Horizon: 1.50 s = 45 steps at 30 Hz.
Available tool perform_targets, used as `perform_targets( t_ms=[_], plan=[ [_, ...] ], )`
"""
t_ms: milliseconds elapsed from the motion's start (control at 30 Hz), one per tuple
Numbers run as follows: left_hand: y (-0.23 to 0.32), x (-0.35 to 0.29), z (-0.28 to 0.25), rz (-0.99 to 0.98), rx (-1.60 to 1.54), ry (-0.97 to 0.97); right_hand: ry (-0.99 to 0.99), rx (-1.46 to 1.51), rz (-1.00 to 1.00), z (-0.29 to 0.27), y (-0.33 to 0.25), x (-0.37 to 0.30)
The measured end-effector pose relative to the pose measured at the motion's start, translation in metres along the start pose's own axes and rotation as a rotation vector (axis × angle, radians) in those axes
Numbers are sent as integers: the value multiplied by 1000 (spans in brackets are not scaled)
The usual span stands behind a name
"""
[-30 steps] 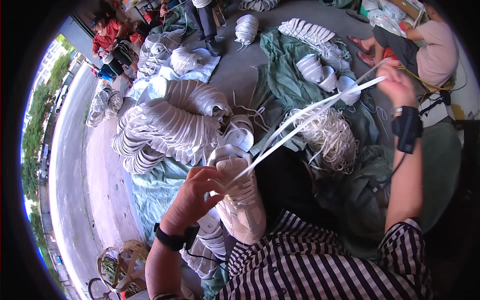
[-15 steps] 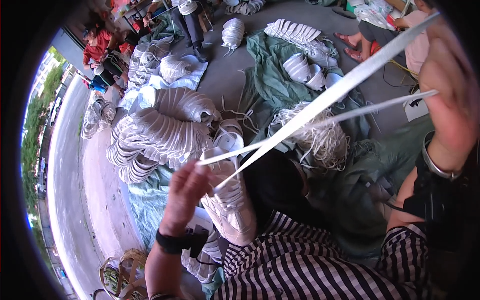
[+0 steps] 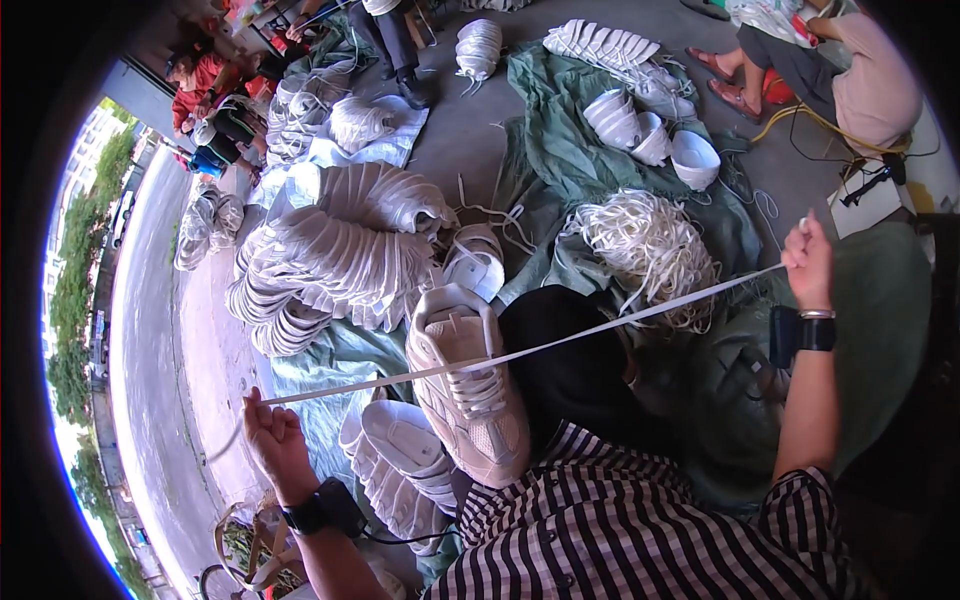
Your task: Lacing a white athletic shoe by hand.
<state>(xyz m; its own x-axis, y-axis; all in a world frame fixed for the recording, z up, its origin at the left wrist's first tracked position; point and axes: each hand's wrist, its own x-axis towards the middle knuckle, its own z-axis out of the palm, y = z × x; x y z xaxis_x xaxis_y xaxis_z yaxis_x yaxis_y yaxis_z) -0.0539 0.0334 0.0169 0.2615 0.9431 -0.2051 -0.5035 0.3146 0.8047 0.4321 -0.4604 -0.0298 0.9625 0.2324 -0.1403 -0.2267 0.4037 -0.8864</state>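
A beige-and-white sneaker [image 3: 465, 440] stands toe toward me at my lap, its front laced in white. Across its upper part a flat white shoelace [image 3: 620, 322] runs taut between my two hands; whether it comes out of the shoe's eyelets there, I cannot tell. My left hand [image 3: 275, 445], low at the left, has its fingers closed on the lace, and a short tail hangs beyond it. Raised higher at the right, my right hand [image 3: 808, 265] pinches the other side of the lace.
Stacked white shoe uppers [image 3: 330, 260] lie left of centre, and more uppers [image 3: 400, 470] sit beside the sneaker. A tangled heap of white laces [image 3: 650, 250] rests on green sheeting [image 3: 560, 130]. Other people sit working at the far left and far right; a woven basket [image 3: 255, 545] is lower left.
My hands have spread apart: the right came down from the upper right, the left moved outward to the left. The lace has gone from two slanting strands to one taut line across the sneaker.
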Motion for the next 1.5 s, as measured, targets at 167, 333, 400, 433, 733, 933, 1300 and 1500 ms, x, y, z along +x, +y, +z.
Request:
perform_targets(
  t_ms=[167,333,400,433,733,933,1300,1500],
  plan=[
    [30,37,-60,87,-1,267,-338,-820,69,76,69,-26],
    [74,54,-128,126,-194,466,-725,-672,-6,188,123,-90],
    [96,51,-187,-16,-31,-187,-879,-575,-277,214,135,-113],
    [38,19,-137,-74,-47,-214,-844,-669,-331,206,143,-111],
    [-106,-72,56,260,965,-462,-957,-916,-337,220,149,-128],
    [-115,-87,78,43,1078,-562,-866,-931,-359,222,157,-129],
    [-116,-80,71,-239,990,-608,-1027,-911,-419,227,159,-130],
    [-124,-77,72,-211,787,-504,-1095,-843,-284,234,160,-115]
  ],
)
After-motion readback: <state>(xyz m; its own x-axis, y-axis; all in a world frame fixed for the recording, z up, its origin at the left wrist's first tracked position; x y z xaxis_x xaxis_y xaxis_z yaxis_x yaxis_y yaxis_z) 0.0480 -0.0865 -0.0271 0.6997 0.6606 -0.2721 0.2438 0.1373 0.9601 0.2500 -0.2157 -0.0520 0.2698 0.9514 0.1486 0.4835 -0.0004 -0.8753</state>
